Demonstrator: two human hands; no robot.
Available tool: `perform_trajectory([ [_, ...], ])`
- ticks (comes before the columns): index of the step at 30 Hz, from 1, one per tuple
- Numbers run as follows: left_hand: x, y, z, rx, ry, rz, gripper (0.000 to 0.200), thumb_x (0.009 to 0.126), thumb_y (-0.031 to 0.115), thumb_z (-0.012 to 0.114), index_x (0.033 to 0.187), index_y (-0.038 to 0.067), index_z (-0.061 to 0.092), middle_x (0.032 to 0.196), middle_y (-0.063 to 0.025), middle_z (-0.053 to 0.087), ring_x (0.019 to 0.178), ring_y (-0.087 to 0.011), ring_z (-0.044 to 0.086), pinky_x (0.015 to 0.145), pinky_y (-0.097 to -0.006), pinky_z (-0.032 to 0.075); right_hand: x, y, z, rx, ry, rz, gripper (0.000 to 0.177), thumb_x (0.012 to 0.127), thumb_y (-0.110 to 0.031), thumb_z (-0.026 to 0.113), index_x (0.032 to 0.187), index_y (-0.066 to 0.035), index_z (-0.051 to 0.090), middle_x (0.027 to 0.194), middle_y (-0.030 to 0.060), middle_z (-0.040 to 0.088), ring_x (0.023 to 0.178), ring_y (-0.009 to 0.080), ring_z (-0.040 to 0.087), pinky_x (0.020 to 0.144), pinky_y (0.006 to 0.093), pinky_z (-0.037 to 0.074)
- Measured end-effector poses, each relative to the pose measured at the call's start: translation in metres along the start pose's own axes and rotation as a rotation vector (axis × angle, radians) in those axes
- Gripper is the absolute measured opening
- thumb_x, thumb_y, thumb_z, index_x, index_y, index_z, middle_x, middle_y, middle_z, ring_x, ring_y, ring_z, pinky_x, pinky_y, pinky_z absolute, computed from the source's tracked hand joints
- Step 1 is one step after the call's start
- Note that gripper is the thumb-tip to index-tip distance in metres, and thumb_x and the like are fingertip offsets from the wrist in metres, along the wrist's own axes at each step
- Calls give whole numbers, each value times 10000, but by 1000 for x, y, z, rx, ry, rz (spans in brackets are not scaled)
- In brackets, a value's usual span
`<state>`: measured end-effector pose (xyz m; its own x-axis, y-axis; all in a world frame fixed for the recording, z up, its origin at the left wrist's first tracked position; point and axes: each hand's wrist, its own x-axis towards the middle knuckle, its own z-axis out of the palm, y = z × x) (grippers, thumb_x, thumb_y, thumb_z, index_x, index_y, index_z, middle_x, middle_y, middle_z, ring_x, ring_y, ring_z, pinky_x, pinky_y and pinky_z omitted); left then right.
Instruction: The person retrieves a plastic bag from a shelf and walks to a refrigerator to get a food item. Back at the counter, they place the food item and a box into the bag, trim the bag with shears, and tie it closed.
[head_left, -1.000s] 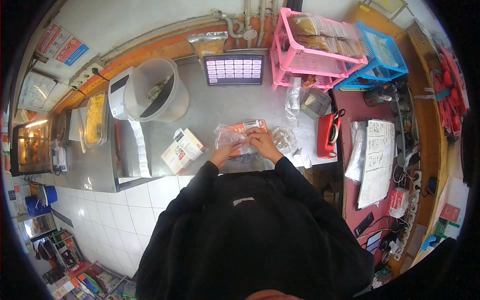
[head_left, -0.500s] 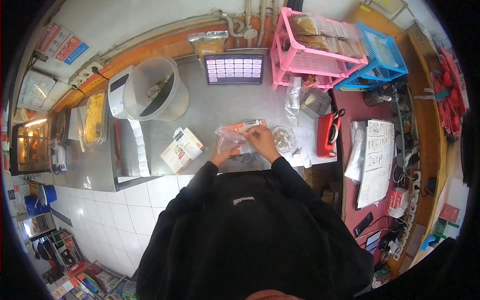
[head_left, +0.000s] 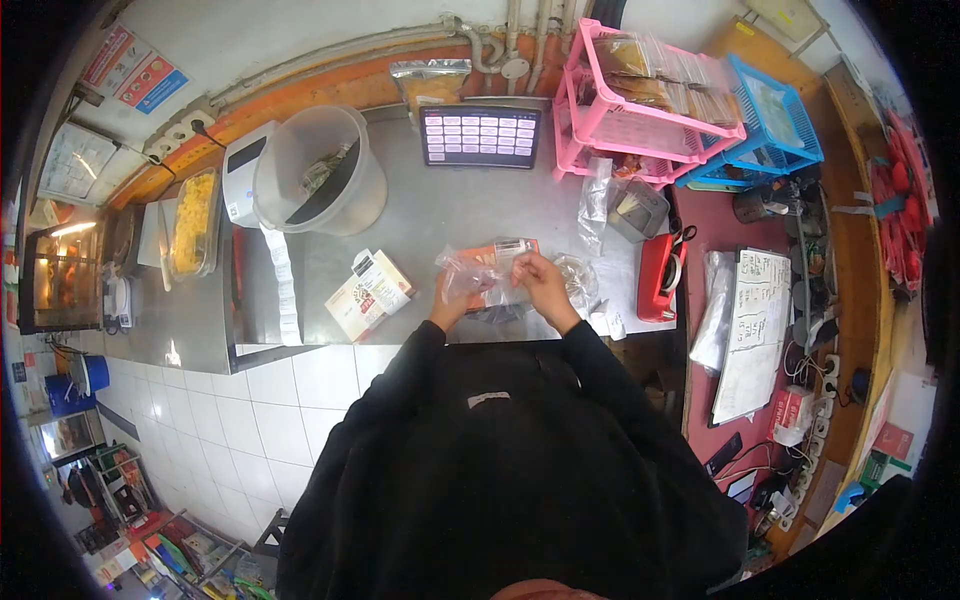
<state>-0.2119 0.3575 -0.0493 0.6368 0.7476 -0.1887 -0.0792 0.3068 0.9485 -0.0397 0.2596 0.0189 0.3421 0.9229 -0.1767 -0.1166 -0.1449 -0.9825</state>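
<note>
My left hand (head_left: 450, 303) is closed on a clear plastic bag (head_left: 463, 270), which partly covers its fingers. Opposite it, my right hand (head_left: 541, 284) pinches the right side of the same bag between thumb and fingertips. Behind the bag lies an orange packet or box (head_left: 515, 246) with a white barcode label on the counter. Just right of my right hand sits a clear bag or tub (head_left: 577, 278) with brownish contents that I cannot make out. A white and red carton (head_left: 369, 296) with a label lies to the left of my hands.
A tablet (head_left: 479, 137) stands at the back of the steel counter. A clear bucket (head_left: 330, 190) is at the left, near a paper strip (head_left: 284, 290). Pink stacked baskets (head_left: 655, 105) stand at the back right. A red tape dispenser (head_left: 657, 280) and clipboard (head_left: 750, 330) are at the right.
The view has shifted slightly. My right hand has moved a little to the right, its fingertips still on the bag. The left hand keeps its hold.
</note>
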Motion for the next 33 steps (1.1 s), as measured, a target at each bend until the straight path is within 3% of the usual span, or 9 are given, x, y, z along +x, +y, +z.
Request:
perform_trajectory([
  [3, 5, -47, -7, -54, 131, -54, 354, 726, -13, 709, 1059, 17, 591, 1001, -75, 618, 872, -178, 623, 796, -308, 497, -18, 4, -7, -74, 7, -1, 29, 918, -12, 530, 943, -13, 544, 759, 6, 557, 742, 86, 551, 705, 239, 453],
  [6, -1, -3, 5, -11, -14, -74, 421, 724, -54, 684, 1121, 15, 558, 1060, -87, 604, 905, -184, 628, 803, -291, 510, -22, 11, -5, -90, 32, 2, 43, 908, 3, 534, 947, -9, 546, 774, 13, 570, 750, 88, 561, 708, 237, 458],
  [9, -5, 20, 13, -210, 42, -157, 380, 746, -92, 626, 1108, 7, 565, 1073, -73, 604, 954, -169, 620, 799, -289, 524, -19, 13, -10, -235, 56, -27, 120, 880, -15, 577, 997, 2, 559, 828, 35, 607, 780, 102, 583, 733, 242, 465],
  [12, -11, 51, 22, 204, 111, 209, 357, 783, -110, 555, 1120, 4, 568, 1096, -68, 598, 993, -157, 606, 810, -278, 523, -17, -23, -9, -572, 137, -242, 242, 821, -41, 639, 1047, 11, 570, 917, 51, 636, 849, 120, 596, 793, 262, 461],
  [14, -13, 78, 28, 103, 157, 222, 353, 810, -65, 591, 1156, -6, 551, 1107, -80, 611, 1035, -153, 587, 879, -290, 485, -6, -56, 3, -796, 230, -491, 325, 774, -58, 683, 1072, 13, 576, 975, 56, 644, 899, 128, 595, 835, 277, 451],
  [18, -14, 92, 30, 131, 90, 235, 410, 833, -44, 565, 1235, 9, 507, 1123, -82, 611, 1045, -150, 580, 896, -286, 467, 23, -45, 16, -408, -101, -376, 291, 738, -59, 688, 1008, -13, 590, 953, 20, 621, 909, 108, 567, 854, 281, 429],
  [23, -20, 111, 38, -229, 36, 34, 515, 818, -30, 499, 1323, 38, 428, 1102, -72, 616, 1006, -136, 591, 861, -250, 459, 31, -49, 5, -27, -403, -62, 189, 725, -26, 671, 885, -49, 573, 852, -22, 562, 798, 76, 520, 763, 255, 412],
  [29, -17, 114, 49, -209, -174, -24, 601, 807, -8, 503, 1390, 52, 369, 1083, -79, 639, 779, -63, 547, 730, -207, 433, 25, -29, 2, 155, -271, 24, 154, 743, -40, 679, 864, -46, 584, 817, -12, 576, 765, 79, 538, 709, 251, 428],
  [33, -5, 134, 55, -311, -294, -83, 673, 847, 41, 540, 1465, 81, 275, 1089, -104, 647, 673, -38, 478, 666, -214, 417, -9, -76, -27, -338, 112, -245, 215, 768, -78, 661, 975, -37, 621, 847, 16, 591, 771, 88, 533, 716, 289, 451],
])
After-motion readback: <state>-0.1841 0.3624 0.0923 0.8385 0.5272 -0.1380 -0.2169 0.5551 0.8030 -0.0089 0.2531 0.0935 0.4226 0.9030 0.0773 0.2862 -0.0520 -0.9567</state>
